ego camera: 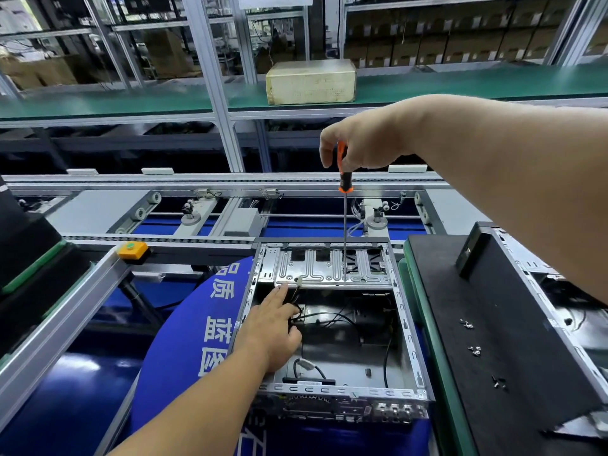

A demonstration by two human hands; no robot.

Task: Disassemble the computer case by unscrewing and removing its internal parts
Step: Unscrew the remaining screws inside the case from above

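Observation:
An open grey computer case (406, 327) lies below me on a blue surface, with black cables (332, 319) loose inside. A silver drive bracket (329, 269) spans its far end. My right hand (365, 143) grips the orange and black handle of a long screwdriver (344, 225) held upright, its tip down on the bracket right of centre. My left hand (273, 330) reaches into the case at its left side. Its index finger points at the bracket's near edge, while the other fingers curl among the cables.
A black mat (460, 307) to the right carries small groups of loose screws (474, 349) and another case (559, 291) at its far side. A conveyor frame (197, 184) with a yellow button box (132, 251) runs behind. A beige box (311, 81) sits on the green shelf.

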